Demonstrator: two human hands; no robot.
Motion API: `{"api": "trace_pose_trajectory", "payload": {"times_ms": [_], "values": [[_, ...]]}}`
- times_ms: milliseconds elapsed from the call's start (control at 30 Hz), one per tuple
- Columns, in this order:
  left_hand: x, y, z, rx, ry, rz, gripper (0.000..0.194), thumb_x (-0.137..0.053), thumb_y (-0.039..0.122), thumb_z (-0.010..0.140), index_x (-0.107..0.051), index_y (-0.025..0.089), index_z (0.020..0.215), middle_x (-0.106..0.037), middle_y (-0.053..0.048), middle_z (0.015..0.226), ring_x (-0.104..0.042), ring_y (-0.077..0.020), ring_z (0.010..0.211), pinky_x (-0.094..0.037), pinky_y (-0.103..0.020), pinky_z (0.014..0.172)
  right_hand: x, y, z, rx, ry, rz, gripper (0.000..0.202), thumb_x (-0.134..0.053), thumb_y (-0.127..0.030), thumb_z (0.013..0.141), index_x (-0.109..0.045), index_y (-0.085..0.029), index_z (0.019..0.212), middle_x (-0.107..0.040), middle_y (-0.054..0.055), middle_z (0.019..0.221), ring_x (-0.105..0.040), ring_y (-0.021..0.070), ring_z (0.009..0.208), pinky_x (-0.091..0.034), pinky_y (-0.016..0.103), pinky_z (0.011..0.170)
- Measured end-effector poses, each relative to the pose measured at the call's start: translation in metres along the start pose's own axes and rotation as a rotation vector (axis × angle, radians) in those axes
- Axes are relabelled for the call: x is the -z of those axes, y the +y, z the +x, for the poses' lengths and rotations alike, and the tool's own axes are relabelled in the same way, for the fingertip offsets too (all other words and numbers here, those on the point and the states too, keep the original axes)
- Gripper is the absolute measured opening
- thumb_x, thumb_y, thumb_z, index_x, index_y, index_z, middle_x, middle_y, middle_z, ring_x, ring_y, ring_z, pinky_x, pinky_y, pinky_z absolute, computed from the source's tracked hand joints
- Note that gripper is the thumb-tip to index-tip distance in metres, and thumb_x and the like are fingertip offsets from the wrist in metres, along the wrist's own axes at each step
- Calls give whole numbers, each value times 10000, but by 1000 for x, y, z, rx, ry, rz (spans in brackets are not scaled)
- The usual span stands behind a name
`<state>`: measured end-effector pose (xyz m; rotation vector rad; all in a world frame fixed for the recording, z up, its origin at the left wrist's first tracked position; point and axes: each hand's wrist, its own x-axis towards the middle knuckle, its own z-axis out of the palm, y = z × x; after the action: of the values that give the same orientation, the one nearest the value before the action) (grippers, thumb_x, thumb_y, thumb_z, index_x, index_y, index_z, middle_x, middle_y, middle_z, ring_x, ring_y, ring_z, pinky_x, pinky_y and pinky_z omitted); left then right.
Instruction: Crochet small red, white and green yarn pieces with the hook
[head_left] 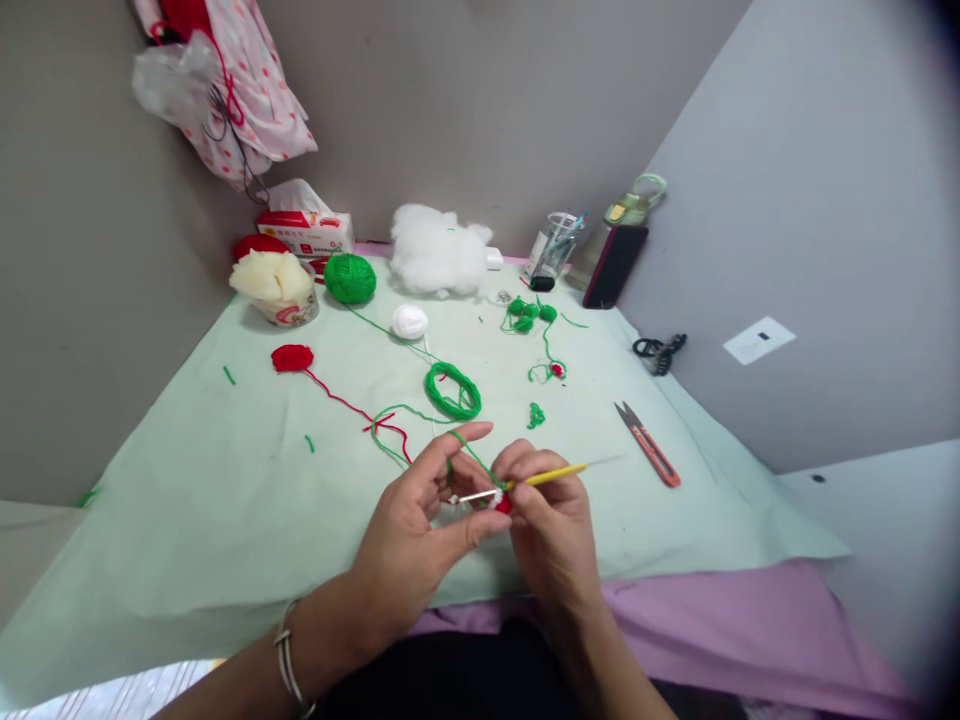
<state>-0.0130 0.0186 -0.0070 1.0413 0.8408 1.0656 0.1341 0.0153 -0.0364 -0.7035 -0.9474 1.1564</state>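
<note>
My left hand (409, 535) pinches a small red and white crochet piece (503, 502) between thumb and fingers. Green yarn (474, 452) loops over its raised index finger and runs down to the piece. In my right hand (553, 515) is a crochet hook with a yellow handle (556, 474); its metal shaft points left, at the work. My right fingertips meet the piece as well. Beyond my hands lies a coil of green yarn (452, 391). Red yarn from a small red bundle (292, 357) trails toward my left hand.
Thread snips (649, 445) lie at right. Farther back stand a green yarn ball (350, 278), a white yarn ball (409, 321), fluffy stuffing (439, 250), a tissue box (307, 222), a clear cup (553, 248), a bottle (626, 210) and a leaning phone (615, 266). Green crocheted bits (528, 314) sit right of centre.
</note>
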Motion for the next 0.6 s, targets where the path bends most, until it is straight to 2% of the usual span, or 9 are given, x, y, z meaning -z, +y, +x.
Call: {"api": "trace_pose_trajectory", "payload": {"times_ms": [133,233,300,367,500,600], "values": [[5,11,0,-39,-142,-4,471,-866,161,807,-753,255,1255,-757,10,834,-729,-175,868,-571,-307,925,1,-5,0,-237,-9,203,305,-915,-429,759,-665,-256,785,-556,-33,732,-507,130,612,-473,245,571],[10,17,1,-153,-105,103,256,-846,184,847,-823,255,1093,-768,2,793,-722,-176,773,-587,-304,830,2,-6,-2,-328,-20,238,402,-926,-481,727,-594,-255,757,-508,-34,710,-468,140,611,-429,228,529],[16,19,3,-271,-46,216,177,-838,174,856,-844,266,1007,-779,-4,814,-718,-181,770,-581,-305,815,2,-6,-2,-346,-59,264,409,-917,-467,742,-572,-247,728,-480,-38,693,-415,128,584,-373,207,487],[21,22,6,-362,-27,335,183,-813,153,872,-847,279,1000,-783,-2,825,-712,-183,780,-571,-307,826,2,-5,-1,-347,-96,289,393,-909,-438,757,-573,-240,717,-461,-47,682,-369,111,558,-340,197,474],[30,28,13,-317,-119,519,129,-727,205,945,-829,271,990,-774,-3,829,-711,-202,854,-548,-313,867,3,-7,2,-305,-79,191,357,-916,-417,750,-613,-230,727,-495,-44,680,-387,111,567,-359,217,514],[29,29,13,-298,-99,554,232,-575,286,1035,-798,258,974,-775,-44,973,-694,-243,1040,-514,-349,976,4,-11,3,-226,-76,69,315,-911,-419,766,-661,-228,739,-552,-33,684,-424,119,578,-391,241,546]]}}
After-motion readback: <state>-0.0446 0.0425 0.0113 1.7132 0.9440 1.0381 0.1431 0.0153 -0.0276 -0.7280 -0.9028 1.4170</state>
